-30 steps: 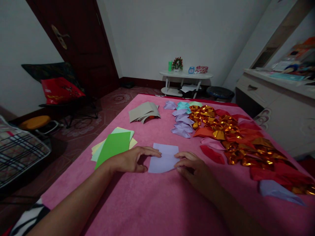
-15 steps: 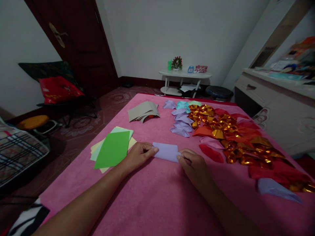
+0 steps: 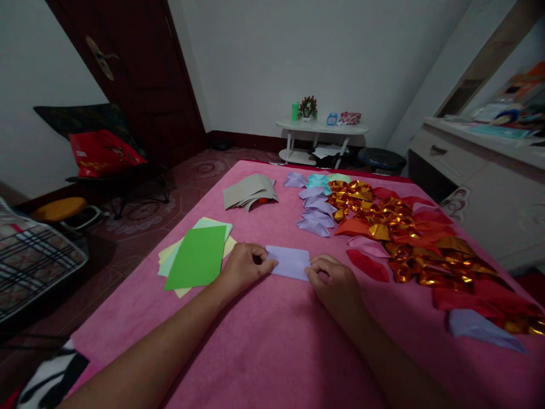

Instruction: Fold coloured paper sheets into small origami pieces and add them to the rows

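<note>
A lilac sheet of paper [image 3: 289, 262], folded into a small rectangle, lies on the pink cloth in front of me. Thumb and fingers of my left hand [image 3: 247, 266] pinch its left edge. At the right edge, my right hand [image 3: 334, 279] grips the same paper between thumb and curled forefinger. Left of my left hand rests a stack of coloured sheets, a green sheet [image 3: 196, 257] on top with pale green and yellow ones beneath. Beyond the paper sit several folded lilac paper pieces [image 3: 315, 220]. A red folded piece [image 3: 368, 266] is just past my right hand.
Grey-brown sheets [image 3: 249, 192] lie at the back left of the pink-covered table [image 3: 255, 352]. Shiny gold folded pieces [image 3: 392, 221] and red ones fill the right side. A white side table [image 3: 322, 128] stands by the wall, a chair with a red bag [image 3: 106, 152] at left.
Both hands keep hold of the lilac paper. My left thumb has shifted slightly inward over its left end; the whole view has moved a little.
</note>
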`<state>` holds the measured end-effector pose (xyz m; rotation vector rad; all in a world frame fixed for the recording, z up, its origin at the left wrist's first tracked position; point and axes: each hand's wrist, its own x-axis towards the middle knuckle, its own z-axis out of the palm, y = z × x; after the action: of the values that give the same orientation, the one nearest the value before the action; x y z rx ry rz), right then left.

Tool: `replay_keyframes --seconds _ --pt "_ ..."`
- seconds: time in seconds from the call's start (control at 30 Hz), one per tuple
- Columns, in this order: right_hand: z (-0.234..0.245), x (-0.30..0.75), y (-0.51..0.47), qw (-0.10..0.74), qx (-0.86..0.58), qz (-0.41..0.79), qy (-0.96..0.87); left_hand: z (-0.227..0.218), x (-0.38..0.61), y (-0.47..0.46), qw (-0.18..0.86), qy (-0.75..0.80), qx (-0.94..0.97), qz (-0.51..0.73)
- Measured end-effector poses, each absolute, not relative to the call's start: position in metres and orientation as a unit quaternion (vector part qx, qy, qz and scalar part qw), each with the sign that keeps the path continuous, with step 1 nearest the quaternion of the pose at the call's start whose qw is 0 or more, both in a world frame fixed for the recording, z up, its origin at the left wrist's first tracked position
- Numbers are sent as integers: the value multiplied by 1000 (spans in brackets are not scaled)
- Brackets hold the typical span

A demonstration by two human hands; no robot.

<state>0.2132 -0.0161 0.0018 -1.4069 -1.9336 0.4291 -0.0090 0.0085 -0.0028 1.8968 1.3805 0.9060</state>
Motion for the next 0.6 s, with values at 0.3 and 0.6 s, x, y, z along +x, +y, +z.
replay_keyframes --seconds 0.3,0.6 --pt "-1 212 -15 327 -560 148 -747 4 -5 2 226 531 755 311" --pt "4 205 -12 311 -649 192 -667 4 -6 2 204 559 732 330"
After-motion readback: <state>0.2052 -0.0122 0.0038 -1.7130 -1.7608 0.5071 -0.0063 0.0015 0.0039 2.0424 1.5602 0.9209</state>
